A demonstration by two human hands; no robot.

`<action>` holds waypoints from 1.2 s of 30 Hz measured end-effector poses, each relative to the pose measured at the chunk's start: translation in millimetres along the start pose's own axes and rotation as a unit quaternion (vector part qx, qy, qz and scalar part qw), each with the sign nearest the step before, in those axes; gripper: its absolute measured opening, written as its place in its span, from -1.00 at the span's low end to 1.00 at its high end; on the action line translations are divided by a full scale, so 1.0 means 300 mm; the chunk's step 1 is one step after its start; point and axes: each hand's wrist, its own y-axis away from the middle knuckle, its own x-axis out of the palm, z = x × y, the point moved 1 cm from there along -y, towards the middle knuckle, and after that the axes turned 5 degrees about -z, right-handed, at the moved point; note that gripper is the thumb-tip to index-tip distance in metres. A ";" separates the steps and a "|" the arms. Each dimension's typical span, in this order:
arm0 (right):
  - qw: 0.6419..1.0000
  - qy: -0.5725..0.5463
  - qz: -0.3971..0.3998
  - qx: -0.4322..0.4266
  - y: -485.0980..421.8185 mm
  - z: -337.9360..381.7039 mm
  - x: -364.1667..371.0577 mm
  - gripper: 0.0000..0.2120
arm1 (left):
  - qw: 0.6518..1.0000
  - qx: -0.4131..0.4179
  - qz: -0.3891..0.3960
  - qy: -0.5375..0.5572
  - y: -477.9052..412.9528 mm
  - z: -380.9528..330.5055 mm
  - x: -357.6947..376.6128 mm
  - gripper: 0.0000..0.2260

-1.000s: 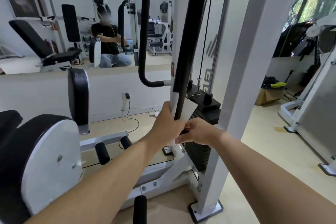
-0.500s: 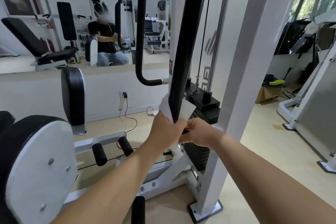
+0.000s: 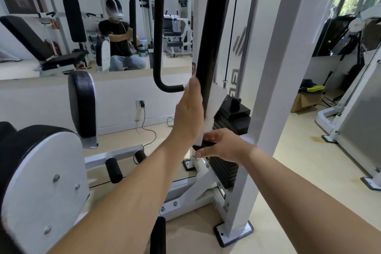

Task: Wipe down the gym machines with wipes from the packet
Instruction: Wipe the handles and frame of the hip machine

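Note:
A white gym machine stands in front of me with a black padded bar point(image 3: 214, 27) running upright through the middle of the view. My left hand point(image 3: 189, 113) grips this bar with a white wipe point(image 3: 214, 99) wrapped round it; the wipe shows to the right of my fingers. My right hand point(image 3: 221, 146) holds the bar's lower end just below, thumb underneath. The weight stack point(image 3: 233, 121) sits right behind the bar. The wipe packet is not in view.
A white frame post point(image 3: 274, 88) rises just right of my hands. A curved black handle point(image 3: 158, 47) hangs to the left. White and black pads point(image 3: 82, 101) stand at lower left. A wall mirror point(image 3: 92, 27) reflects a person. Another white machine point(image 3: 350, 113) stands at far right.
My left hand has slid up the black bar with the wipe, from just above my right hand to well above it. My right hand stays on the bar's lower end.

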 end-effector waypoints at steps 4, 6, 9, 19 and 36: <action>1.000 -0.003 -0.005 -0.012 0.009 0.003 0.000 -0.81 | 0.981 -0.148 0.013 0.124 0.081 0.094 0.000 -0.53; 1.000 -0.002 -0.006 -0.013 0.007 0.000 0.004 -0.77 | 0.969 -0.182 0.037 0.162 0.068 0.076 0.007 -0.54; 1.000 -0.002 0.005 -0.009 0.002 0.003 0.000 -0.74 | 0.984 -0.148 0.026 0.090 -0.004 -0.066 -0.008 -0.54; 1.000 -0.011 0.012 -0.005 0.012 0.019 -0.002 -0.69 | 0.999 0.027 -0.037 -0.029 -0.080 -0.107 0.014 -0.26; 0.999 -0.028 -0.001 -0.027 -0.004 -0.008 0.010 -0.72 | 0.999 -0.018 -0.026 0.035 -0.095 -0.080 0.025 -0.29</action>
